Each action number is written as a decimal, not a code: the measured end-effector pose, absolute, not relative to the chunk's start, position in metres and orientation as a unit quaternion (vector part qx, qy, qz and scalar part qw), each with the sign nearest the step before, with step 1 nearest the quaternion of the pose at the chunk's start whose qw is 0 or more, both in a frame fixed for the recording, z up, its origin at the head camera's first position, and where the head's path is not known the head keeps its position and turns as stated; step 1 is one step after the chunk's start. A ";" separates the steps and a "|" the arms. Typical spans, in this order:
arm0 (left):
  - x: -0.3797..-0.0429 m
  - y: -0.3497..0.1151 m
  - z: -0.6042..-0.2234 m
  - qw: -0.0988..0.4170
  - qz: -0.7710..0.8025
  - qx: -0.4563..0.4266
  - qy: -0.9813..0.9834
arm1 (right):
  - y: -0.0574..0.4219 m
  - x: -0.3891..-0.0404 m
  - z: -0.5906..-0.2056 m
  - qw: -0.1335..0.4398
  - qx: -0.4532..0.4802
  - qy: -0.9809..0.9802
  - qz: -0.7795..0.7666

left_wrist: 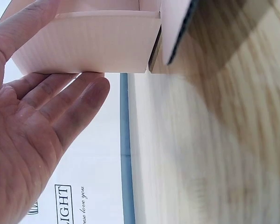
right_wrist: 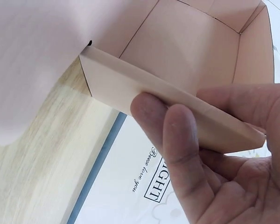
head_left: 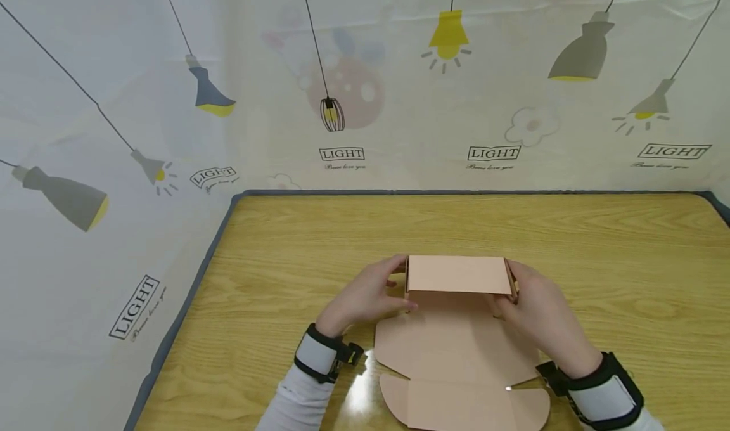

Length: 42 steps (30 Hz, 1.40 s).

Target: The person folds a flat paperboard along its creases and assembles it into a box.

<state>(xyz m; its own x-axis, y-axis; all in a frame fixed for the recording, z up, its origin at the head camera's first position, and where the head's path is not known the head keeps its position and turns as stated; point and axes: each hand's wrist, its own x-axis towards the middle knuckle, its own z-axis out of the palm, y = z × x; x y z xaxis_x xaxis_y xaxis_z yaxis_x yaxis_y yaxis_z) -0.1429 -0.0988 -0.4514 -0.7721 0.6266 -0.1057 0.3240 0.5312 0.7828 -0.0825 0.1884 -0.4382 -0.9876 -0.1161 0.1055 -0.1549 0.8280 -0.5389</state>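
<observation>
A partly folded pinkish-brown cardboard box (head_left: 459,274) stands between both hands, its lid panel (head_left: 456,342) lying unfolded toward the person. The left hand (head_left: 365,295) holds the box's left side. In the left wrist view, its thumb lies over the edge of the side wall (left_wrist: 93,44), while the other fingers touch the outer face. On the opposite side, the right hand (head_left: 544,317) pinches the doubled side wall (right_wrist: 116,79), its thumb inside the box and fingers outside. The box's interior (right_wrist: 177,46) shows walls standing up around a flat bottom.
Wood-grain tabletop (head_left: 285,260) surrounds the box. A pale cloth printed with lamps (head_left: 410,158) rises behind and on the left, with a dark blue border (head_left: 342,192) along the table. The lid's front flap (head_left: 456,402) has rounded tabs and reaches the near frame edge.
</observation>
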 end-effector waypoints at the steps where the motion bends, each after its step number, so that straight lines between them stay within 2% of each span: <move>1: -0.143 -0.099 -0.451 0.192 0.396 0.278 0.854 | 0.188 -0.082 -0.438 0.033 0.068 -0.956 0.284; 12: -0.141 -0.097 -0.449 0.198 0.390 0.279 0.855 | 0.188 -0.084 -0.439 -0.004 0.047 -0.955 0.291; 25: -0.139 -0.093 -0.450 0.195 0.387 0.293 0.852 | 0.188 -0.084 -0.441 -0.016 0.027 -0.952 0.304; 42: -0.137 -0.091 -0.447 0.201 0.382 0.297 0.851 | 0.185 -0.082 -0.445 0.026 0.023 -0.957 0.288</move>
<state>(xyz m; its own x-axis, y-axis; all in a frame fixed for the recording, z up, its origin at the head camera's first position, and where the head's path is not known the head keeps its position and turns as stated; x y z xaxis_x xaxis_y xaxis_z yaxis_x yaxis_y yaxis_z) -0.1371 -0.0907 -0.4472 -0.7425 0.6599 -0.1146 0.3527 0.5307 0.7706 -0.0824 0.1852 -0.4447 -0.9976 -0.0281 0.0628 -0.0581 0.8327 -0.5506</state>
